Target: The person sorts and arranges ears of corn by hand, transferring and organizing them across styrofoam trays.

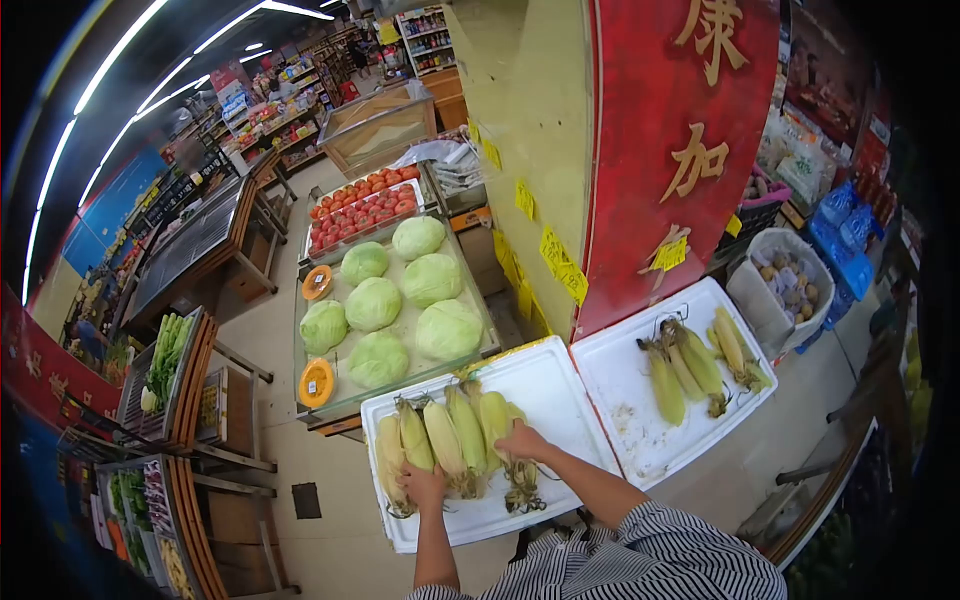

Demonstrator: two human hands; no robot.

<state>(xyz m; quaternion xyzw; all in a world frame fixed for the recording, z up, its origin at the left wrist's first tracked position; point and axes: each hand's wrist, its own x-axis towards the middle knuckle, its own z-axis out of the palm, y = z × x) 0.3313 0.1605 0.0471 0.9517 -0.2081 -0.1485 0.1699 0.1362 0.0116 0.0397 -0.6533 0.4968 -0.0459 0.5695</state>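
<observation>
Several ears of corn in green husks (463,432) lie side by side in a white foam tray (565,400) in front of me. My left hand (423,486) is closed around the lower end of an ear near the left of the row; its fingertips are partly hidden. At the row's right end, my right hand (522,441) has its fingers curled against another ear of corn (494,418). Dark, dried silk hangs from the ears below this hand.
A second white tray (625,440) with more corn (690,365) adjoins on the right. Beyond the corn stand cabbages (380,300), cut pumpkin pieces (316,382) and red tomatoes (365,212). A red and yellow pillar (680,150) rises behind the trays. Potatoes fill a white bin (750,290).
</observation>
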